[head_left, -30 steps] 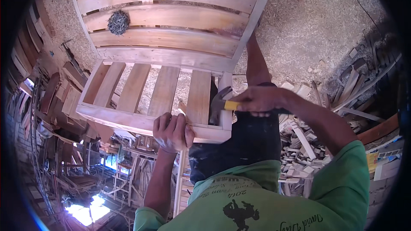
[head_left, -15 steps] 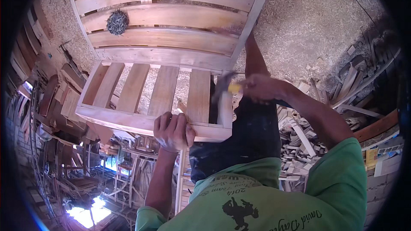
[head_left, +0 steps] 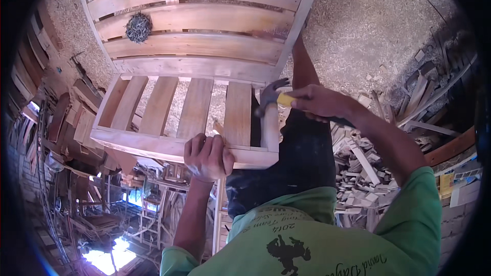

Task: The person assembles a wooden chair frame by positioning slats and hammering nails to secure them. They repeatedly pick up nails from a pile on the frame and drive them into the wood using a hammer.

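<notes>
Cool light, fairly bright on the slatted wooden frame (head_left: pixel 138 141) and the sawdust-covered floor (head_left: pixel 383 30) right of it. White glare (head_left: pixel 108 261) blown out well below-left of the frame; boards (head_left: pixel 59 117) left of the frame dim. Dark trousers (head_left: pixel 309 156) below-right of it lose detail. Hammer head (head_left: pixel 269 94) at frame's right end slightly soft. Slatted panel (head_left: pixel 225 18) above the frame bows, fisheye distortion; view's rim black.

Wood offcuts (head_left: pixel 358 194) heaped at right; sawdust-strewn floor (head_left: pixel 378 36); brown boards (head_left: pixel 59 117) at left.

Nail pile (head_left: pixel 138 27) on panel (head_left: pixel 204 18) (left of hammer (head_left: pixel 270 95))
</notes>
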`<state>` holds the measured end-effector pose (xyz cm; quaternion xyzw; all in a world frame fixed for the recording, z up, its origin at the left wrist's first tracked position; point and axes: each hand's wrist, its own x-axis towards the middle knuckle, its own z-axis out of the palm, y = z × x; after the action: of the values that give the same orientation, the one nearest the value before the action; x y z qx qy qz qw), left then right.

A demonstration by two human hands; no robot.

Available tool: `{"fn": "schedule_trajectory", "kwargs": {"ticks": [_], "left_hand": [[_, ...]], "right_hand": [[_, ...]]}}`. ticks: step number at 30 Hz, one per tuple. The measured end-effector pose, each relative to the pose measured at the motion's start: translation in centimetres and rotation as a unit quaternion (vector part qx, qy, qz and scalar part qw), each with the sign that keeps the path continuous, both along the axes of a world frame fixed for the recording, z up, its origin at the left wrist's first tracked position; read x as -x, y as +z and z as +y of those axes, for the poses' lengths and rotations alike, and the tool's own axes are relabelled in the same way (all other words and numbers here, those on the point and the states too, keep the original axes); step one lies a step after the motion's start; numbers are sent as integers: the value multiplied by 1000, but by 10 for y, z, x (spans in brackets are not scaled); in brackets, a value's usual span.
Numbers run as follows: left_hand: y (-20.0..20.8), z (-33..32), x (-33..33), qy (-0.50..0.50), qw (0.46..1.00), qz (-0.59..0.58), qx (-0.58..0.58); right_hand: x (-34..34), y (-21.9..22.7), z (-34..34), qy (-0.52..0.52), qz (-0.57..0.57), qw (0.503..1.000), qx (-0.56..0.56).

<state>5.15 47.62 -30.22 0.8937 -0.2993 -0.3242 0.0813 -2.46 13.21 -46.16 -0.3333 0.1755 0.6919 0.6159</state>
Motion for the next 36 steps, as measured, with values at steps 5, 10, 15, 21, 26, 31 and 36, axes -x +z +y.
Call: {"fn": "schedule_trajectory", "kwargs": {"ticks": [5, 10, 15, 21, 26, 31, 36], "left_hand": [[4, 2, -3, -2, 1000, -8, 11], [4, 1, -5, 1, 1000, -11, 14], [11, -17, -20, 63, 998, 29, 11], [-44, 0, -116, 367, 930, -15, 29], [-142, 64, -234, 393, 910, -126, 45], [-186, 76, -269, 367, 928, -41, 39], [-195, 91, -286, 324, 944, -66, 15]], "right_hand": [[-16, 36, 14, 84, 13, 993, -79], [3, 33, 15, 77, 23, 997, 0], [5, 41, -2, 48, 2, 998, -30], [1, 63, 4, 20, -1, 999, -30], [2, 67, 19, -29, 20, 997, 73], [21, 77, 12, -91, 86, 991, -37], [20, 85, 27, -204, 129, 969, 54]]}}
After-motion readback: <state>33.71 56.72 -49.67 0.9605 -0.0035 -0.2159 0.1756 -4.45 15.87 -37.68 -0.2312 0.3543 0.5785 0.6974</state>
